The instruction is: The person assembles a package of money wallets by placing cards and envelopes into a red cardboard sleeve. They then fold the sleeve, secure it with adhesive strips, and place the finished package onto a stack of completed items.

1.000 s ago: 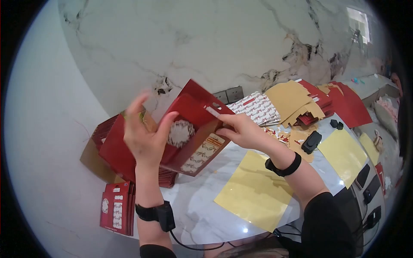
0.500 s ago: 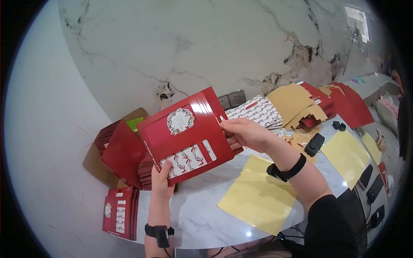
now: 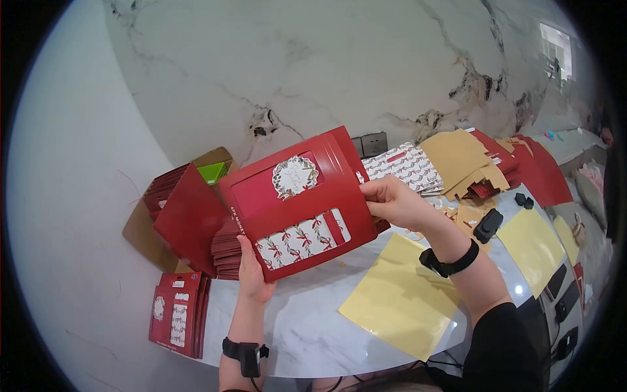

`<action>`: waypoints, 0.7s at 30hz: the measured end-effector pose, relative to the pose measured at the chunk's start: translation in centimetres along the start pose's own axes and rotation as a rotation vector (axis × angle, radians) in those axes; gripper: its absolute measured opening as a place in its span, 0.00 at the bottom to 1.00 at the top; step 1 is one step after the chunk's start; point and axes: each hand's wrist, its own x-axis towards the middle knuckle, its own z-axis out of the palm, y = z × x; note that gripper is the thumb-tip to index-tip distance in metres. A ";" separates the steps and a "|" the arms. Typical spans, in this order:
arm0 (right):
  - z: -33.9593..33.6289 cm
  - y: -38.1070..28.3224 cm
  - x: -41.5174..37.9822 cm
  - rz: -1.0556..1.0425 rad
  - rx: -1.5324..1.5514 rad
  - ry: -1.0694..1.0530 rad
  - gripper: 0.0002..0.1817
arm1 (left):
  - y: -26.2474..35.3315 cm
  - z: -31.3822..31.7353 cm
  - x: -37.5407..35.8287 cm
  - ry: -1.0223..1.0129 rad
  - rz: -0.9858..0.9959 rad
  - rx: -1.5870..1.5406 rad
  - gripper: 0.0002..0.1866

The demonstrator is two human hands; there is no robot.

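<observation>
- We face a broad white wall (image 3: pixel 313 72) with a marble pattern of grey and black veins; a plain pale wall (image 3: pixel 72 170) curves up at our left.
- Below lies our surface (image 3: pixel 307 333), glossy white marble with grey veining and a rounded near edge, crowded along its far side and bare near us.
- A brown cardboard box (image 3: pixel 145 243) sits tilted at its left end, packed with red card pieces, a bright green item (image 3: pixel 212 172) showing inside.
- Two smooth yellow sheets lie flat: one (image 3: pixel 398 300) right of centre, the other (image 3: pixel 532 251) farther right.
- We hold a glossy red cardboard folder (image 3: pixel 297 208) tilted above the surface, its printed front, with a white wreath and a patterned panel, towards us.
- Beyond it, from left to right, lie white patterned cards (image 3: pixel 403 171), a stack of tan paper (image 3: pixel 454 153) and loose red sheets (image 3: pixel 547 166).
- A short row of red printed packs (image 3: pixel 176 317) stands at the left edge.
- Both our hands are closed on the folder: the left hand (image 3: pixel 253 271) at its lower left corner, the right hand (image 3: pixel 393 204) pinching its right edge.
- A black oblong device (image 3: pixel 488 227) rests between the yellow sheets.
</observation>
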 end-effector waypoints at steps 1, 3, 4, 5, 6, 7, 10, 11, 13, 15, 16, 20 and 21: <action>-0.2 0.4 0.2 0.000 0.000 -0.001 0.14 | -0.1 0.1 0.0 0.002 -0.004 0.001 0.38; -0.8 1.6 0.9 -0.048 0.017 0.014 0.13 | -0.1 0.2 -0.1 0.002 0.006 -0.017 0.38; -0.9 1.9 1.0 -0.048 0.017 0.016 0.13 | -0.2 0.4 -0.1 0.002 0.016 -0.035 0.38; -0.9 2.0 1.1 -0.072 0.034 0.009 0.13 | -0.2 0.5 -0.2 -0.001 0.014 -0.034 0.38; -1.0 2.1 1.1 -0.096 0.050 0.001 0.12 | -0.2 0.7 -0.2 0.019 0.017 -0.036 0.37; -0.9 1.9 1.0 -0.095 0.049 0.003 0.12 | -0.3 0.8 -0.3 0.038 0.021 -0.039 0.37; -0.7 1.5 0.7 -0.025 0.055 -0.054 0.12 | -1.1 -0.2 -0.3 0.084 -0.017 0.007 0.37; -0.8 1.4 0.7 0.000 0.037 -0.080 0.12 | -1.2 -0.3 -0.3 0.083 -0.019 0.007 0.37; -0.7 1.3 0.4 0.025 0.022 -0.103 0.12 | -1.4 0.0 -0.2 0.095 0.010 -0.021 0.36; -0.3 0.9 0.1 0.106 -0.020 -0.131 0.14 | -1.8 -0.5 -0.2 0.062 0.035 -0.043 0.31; -0.4 0.8 0.1 0.106 -0.017 -0.128 0.14 | -1.9 -0.7 -0.3 0.030 0.062 -0.065 0.27; -0.2 0.4 0.0 0.122 -0.060 -0.120 0.15 | -1.8 -0.8 -0.7 -0.019 0.105 0.225 0.24; -0.2 0.3 -0.1 0.111 -0.051 -0.082 0.16 | -1.6 -0.1 -0.7 0.041 0.069 0.160 0.24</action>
